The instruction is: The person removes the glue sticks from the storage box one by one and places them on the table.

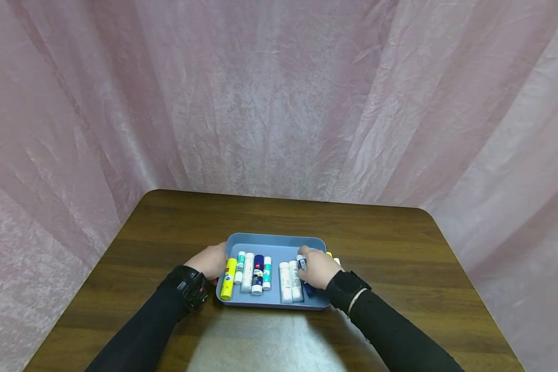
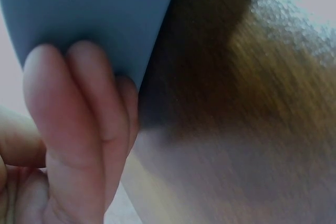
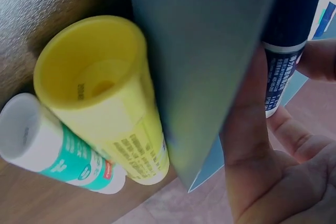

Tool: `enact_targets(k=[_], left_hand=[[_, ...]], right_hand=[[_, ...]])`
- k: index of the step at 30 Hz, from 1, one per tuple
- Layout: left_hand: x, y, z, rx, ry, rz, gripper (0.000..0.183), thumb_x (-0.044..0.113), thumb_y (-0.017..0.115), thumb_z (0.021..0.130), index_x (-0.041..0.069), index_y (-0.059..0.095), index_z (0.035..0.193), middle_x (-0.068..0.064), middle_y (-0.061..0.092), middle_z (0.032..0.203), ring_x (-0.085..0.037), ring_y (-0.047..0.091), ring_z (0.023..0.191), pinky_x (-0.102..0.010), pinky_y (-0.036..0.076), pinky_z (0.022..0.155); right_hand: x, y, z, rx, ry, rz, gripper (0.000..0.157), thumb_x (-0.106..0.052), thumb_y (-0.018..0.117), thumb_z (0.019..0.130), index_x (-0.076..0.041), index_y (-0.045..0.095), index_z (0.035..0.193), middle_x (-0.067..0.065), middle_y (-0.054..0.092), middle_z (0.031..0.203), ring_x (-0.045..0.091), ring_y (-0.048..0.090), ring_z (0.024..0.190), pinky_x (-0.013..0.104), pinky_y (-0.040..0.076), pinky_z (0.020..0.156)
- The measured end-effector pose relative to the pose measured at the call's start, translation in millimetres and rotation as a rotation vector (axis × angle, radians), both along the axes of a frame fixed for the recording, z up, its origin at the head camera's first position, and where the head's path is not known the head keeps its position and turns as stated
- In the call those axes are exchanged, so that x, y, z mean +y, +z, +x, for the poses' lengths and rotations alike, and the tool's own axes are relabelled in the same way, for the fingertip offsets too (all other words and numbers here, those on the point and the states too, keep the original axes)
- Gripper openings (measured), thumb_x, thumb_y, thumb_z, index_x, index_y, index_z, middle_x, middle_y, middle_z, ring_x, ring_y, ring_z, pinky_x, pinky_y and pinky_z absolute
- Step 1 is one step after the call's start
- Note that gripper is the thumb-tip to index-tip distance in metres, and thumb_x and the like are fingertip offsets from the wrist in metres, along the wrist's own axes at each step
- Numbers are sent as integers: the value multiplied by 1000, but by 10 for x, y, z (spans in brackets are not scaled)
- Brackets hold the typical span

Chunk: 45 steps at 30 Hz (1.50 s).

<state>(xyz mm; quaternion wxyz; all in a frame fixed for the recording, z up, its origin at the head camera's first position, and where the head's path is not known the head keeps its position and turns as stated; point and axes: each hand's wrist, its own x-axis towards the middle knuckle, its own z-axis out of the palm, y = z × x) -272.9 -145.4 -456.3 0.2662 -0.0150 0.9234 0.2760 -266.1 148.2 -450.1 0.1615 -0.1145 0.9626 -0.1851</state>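
Note:
A blue tray (image 1: 274, 297) holds a row of glue sticks. My left hand (image 1: 211, 261) is at the tray's left side; in the left wrist view its fingers (image 2: 63, 108) lie nearly straight against the outer wall. My right hand (image 1: 321, 267) reaches over the right rim and pinches a navy glue stick (image 3: 283, 61) between thumb and fingers. Left of that hand lie two white glue sticks (image 1: 285, 282). Further left are a yellow glue stick (image 1: 228, 279), a navy one with a white cap (image 1: 258, 274), and several white or white-and-teal ones (image 1: 267, 274).
Outside the tray's right wall, a large yellow glue stick (image 3: 142, 145) and a white-and-teal glue stick (image 3: 73, 156) are on the wooden table (image 1: 381, 243), mostly hidden by my right hand in the head view. A pink curtain (image 1: 279, 103) hangs behind the table.

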Motion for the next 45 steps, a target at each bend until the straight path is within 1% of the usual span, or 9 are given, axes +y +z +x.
enact_targets(k=[9, 14, 18, 21, 23, 26, 29, 37, 45], left_hand=[[-3, 14, -8, -11, 12, 1, 52, 13, 41, 108, 0, 29, 157, -13, 62, 93, -22, 61, 56, -25, 48, 47], [-4, 17, -14, -13, 13, 1, 53, 13, 41, 108, 0, 27, 158, -14, 62, 94, -21, 60, 54, -24, 49, 47], [-5, 8, -18, -13, 11, -3, 53, 13, 40, 108, 0, 28, 158, -13, 62, 92, -20, 60, 54, -25, 49, 47], [-3, 5, -21, -10, 11, -6, 52, 13, 39, 108, 0, 28, 158, -13, 62, 92, -20, 60, 53, -25, 50, 47], [-1, 8, -20, -9, 12, -5, 53, 13, 39, 108, 0, 28, 158, -14, 63, 93, -20, 60, 53, -25, 50, 48], [-1, 9, -16, -15, 17, 0, 53, 13, 39, 108, 0, 27, 158, -14, 63, 93, -21, 60, 54, -25, 50, 48], [-3, 1, -11, -21, 21, 4, 53, 14, 40, 108, 0, 27, 158, -13, 62, 93, -22, 61, 56, -25, 49, 48], [-4, -12, -2, -26, 31, 5, 53, 14, 40, 108, 3, 27, 159, -13, 63, 92, -23, 62, 57, -25, 48, 48], [-17, -29, 3, -10, 27, 14, 53, 14, 39, 108, 2, 27, 159, -14, 63, 96, -23, 61, 57, -25, 48, 48]], right_hand=[[73, 93, -15, 0, -15, -42, 47, -22, 72, 92, -9, 58, 135, 14, 69, 119, 23, 62, 88, 48, 57, 90], [130, 121, -34, -2, -15, -73, 47, -22, 70, 93, -11, 57, 137, 13, 69, 120, 20, 63, 85, 45, 59, 84], [181, 161, -44, 4, -33, -87, 47, -22, 70, 93, -12, 57, 137, 14, 68, 122, 20, 63, 87, 45, 59, 85], [223, 203, -48, 21, -40, -104, 45, -22, 70, 93, -12, 58, 135, 11, 68, 115, 20, 62, 88, 43, 59, 84], [255, 231, -52, 35, -40, -119, 43, -20, 70, 93, -11, 58, 134, 9, 67, 103, 19, 60, 84, 37, 56, 75], [306, 274, -57, 45, -42, -150, 42, -19, 69, 93, -11, 59, 133, 4, 56, 84, 17, 55, 73, 30, 44, 61], [356, 305, -69, 58, -47, -176, 42, -17, 68, 92, -10, 59, 133, 3, 47, 75, 16, 50, 67, 28, 35, 56], [481, 354, -76, 87, -39, -187, 43, -17, 67, 92, -9, 58, 133, 3, 49, 82, 16, 51, 73, 28, 38, 60], [628, 399, -95, 91, -56, -195, 43, -17, 64, 93, -8, 57, 134, 4, 48, 79, 15, 49, 67, 27, 37, 56]])
